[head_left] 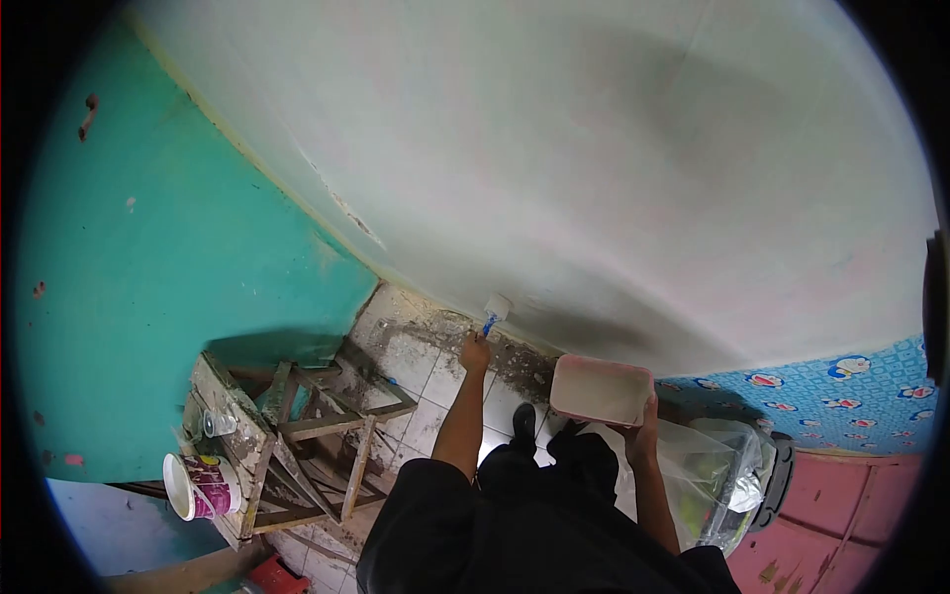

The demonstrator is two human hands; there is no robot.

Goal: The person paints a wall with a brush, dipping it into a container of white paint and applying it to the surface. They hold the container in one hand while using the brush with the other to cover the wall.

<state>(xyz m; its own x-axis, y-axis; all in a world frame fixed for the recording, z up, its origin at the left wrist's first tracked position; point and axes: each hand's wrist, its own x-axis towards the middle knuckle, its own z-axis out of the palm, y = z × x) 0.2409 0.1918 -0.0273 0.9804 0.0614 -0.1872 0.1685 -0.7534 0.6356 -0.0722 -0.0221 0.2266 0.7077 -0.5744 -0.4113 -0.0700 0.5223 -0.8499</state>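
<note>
My left hand [475,351] is closed around the blue handle of a paintbrush [497,308], arm stretched forward. The brush's whitish head lies against the lower part of the pale wall [554,178], near the corner. My right hand [641,436] grips a pinkish rectangular tub [602,390] by its near right corner, holding it at the wall's foot with its mouth facing up. Pale residue coats the tub's inside; some fingers are hidden beneath it.
A wooden trestle [341,465] stands at left, with a paint bucket [203,486] and a clear cup [220,424] on it. The green wall [198,257] meets the pale one beyond. At right is a plastic-covered item [727,475]. Debris litters the tiled floor [421,426].
</note>
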